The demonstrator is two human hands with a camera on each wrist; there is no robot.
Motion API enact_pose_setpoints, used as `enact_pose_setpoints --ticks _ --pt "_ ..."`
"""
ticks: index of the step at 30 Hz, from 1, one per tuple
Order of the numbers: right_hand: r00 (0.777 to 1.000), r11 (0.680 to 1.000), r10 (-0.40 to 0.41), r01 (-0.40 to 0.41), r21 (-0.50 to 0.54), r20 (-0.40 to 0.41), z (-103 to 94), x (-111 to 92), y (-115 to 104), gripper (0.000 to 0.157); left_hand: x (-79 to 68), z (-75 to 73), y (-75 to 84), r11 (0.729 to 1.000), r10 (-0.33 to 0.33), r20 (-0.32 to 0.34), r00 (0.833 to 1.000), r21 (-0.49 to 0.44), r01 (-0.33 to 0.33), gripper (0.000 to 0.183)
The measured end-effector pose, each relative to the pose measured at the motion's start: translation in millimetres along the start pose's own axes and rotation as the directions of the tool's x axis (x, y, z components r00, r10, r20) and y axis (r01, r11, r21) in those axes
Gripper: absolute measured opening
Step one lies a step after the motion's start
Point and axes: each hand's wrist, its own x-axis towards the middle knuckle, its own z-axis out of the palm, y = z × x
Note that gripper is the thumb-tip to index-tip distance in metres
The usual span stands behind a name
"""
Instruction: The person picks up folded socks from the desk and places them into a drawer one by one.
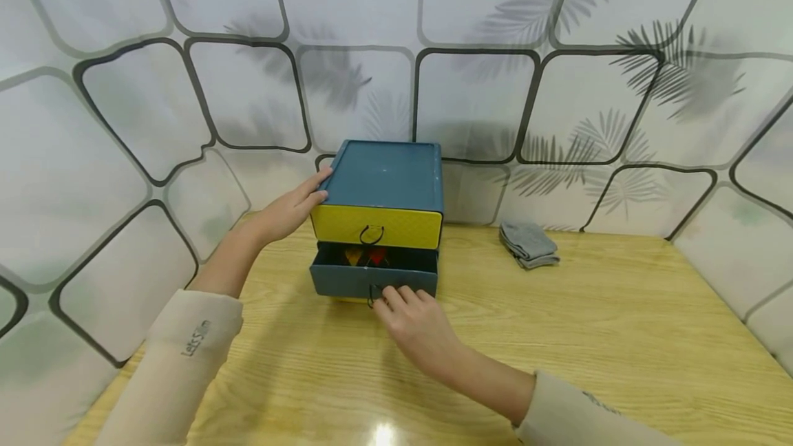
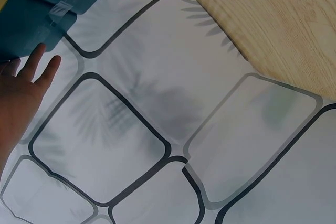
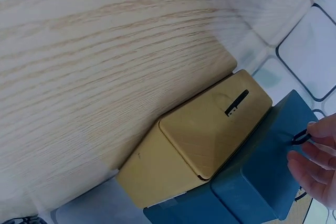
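Beige sleeves [image 1: 167, 363] are nearest. On the wooden table [image 1: 595, 329], the drawer cabinet [image 1: 384, 174] stands at twelve o'clock, its blue drawer [image 1: 343, 283] open. The left hand [image 1: 288, 210], fingers straight, touches its nine o'clock side; the right hand [image 1: 418, 325] is at five. Grey cloth [image 1: 529, 245] lies at three. The right fingers pinch the drawer's black loop [image 3: 298, 142].

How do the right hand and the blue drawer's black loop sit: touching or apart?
Touching: in the right wrist view, the right hand grips the black loop at its fingertips.
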Motion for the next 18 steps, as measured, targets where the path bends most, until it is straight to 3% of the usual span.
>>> enact_pose_setpoints --ticks 12,15,18 --pt "0.999 1.0 0.026 -0.026 -0.01 -0.023 10.7 5 6 0.004 0.7 1.8 -2.5 1.0 0.02 -0.006 1.0 -0.023 -0.02 0.058" --pt "0.998 0.999 0.031 -0.031 -0.006 -0.06 15.0 7 9 0.021 1.3 2.7 -3.3 1.0 0.013 -0.017 1.0 -0.027 -0.014 0.058" --pt "0.995 0.999 0.041 -0.043 -0.019 -0.092 19.5 10 12 0.022 1.4 3.4 -2.6 1.0 0.003 -0.028 1.0 -0.027 -0.004 0.058"
